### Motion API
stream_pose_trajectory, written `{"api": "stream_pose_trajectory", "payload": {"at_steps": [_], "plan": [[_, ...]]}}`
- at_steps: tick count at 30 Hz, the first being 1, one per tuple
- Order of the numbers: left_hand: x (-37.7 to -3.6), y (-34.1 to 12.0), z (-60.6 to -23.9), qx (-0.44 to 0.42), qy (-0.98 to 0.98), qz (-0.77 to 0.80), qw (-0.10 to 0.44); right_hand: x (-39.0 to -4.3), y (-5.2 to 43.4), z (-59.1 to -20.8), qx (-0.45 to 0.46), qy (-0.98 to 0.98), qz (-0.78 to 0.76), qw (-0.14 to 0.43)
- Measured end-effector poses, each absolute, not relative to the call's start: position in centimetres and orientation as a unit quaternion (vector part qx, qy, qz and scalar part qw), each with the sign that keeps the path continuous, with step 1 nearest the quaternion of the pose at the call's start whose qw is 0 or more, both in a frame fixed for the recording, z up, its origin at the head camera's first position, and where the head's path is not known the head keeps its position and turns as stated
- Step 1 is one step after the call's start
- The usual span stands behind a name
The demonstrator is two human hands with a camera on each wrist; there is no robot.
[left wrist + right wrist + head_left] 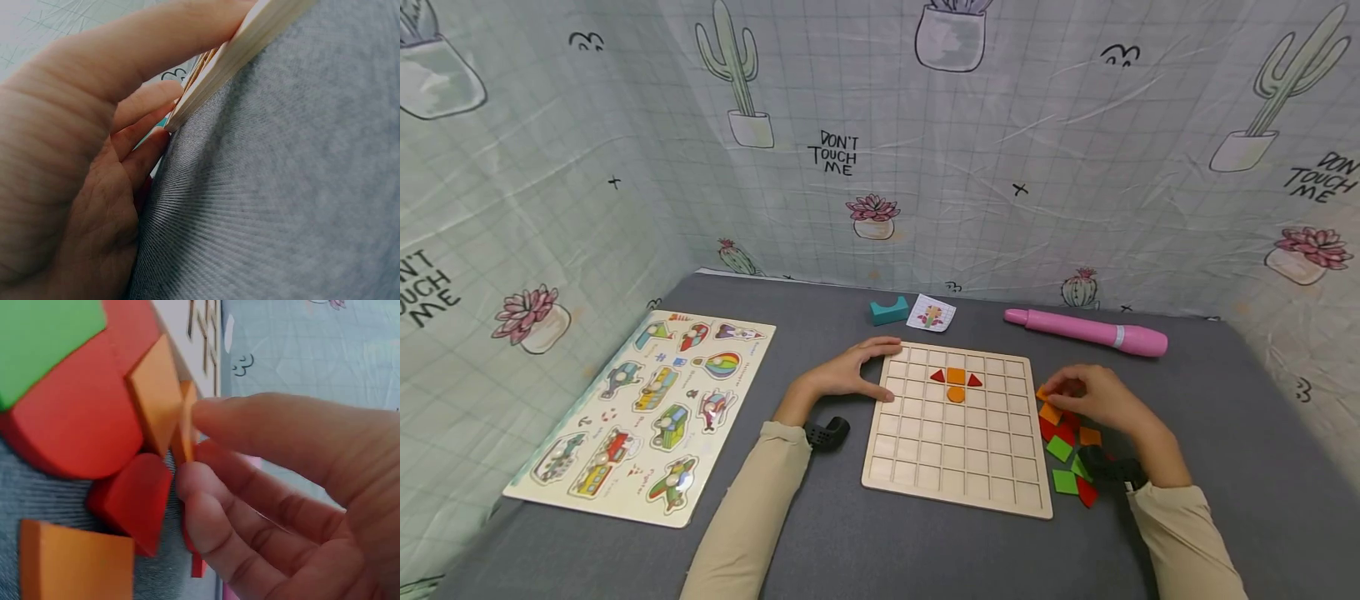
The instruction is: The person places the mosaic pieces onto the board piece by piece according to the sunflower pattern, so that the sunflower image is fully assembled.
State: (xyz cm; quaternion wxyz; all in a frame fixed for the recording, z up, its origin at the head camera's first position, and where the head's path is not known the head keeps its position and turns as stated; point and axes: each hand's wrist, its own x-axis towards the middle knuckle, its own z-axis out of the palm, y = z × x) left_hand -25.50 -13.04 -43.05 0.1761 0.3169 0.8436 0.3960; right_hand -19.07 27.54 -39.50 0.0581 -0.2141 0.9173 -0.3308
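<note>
A wooden grid board (955,454) lies on the grey cloth. In its top rows sit an orange square (956,376), two red triangles (937,377) and an orange half-round (956,394). My left hand (883,369) grips the board's top-left corner; in the left wrist view the thumb lies over the board edge (250,37) and the fingers (147,103) curl at the corner. To the right of the board, my right hand (1051,388) reaches into a pile of red, green and orange pieces (1063,450). There it pinches a thin orange piece (185,422) between thumb and fingertips, beside red pieces (75,425).
A vehicle peg puzzle (647,408) lies at the left. Behind the board are a teal block (888,310), a small picture card (932,314) and a pink pen-shaped tool (1086,331). Cactus-print sheets wall in the table on three sides.
</note>
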Motion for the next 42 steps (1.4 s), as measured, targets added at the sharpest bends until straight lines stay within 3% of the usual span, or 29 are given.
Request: {"api": "stream_pose_trajectory", "payload": {"at_steps": [21, 42], "plan": [[-25.5, -13.0, -43.0, 0.316, 0.848, 0.388, 0.175, -19.2, 26.2, -40.1, -0.163, 0.935, -0.311, 0.043], [-25.6, -13.0, -43.3, 0.314, 0.843, 0.4, 0.176, -19.1, 25.9, -39.8, -0.176, 0.937, -0.3, 0.019]]}}
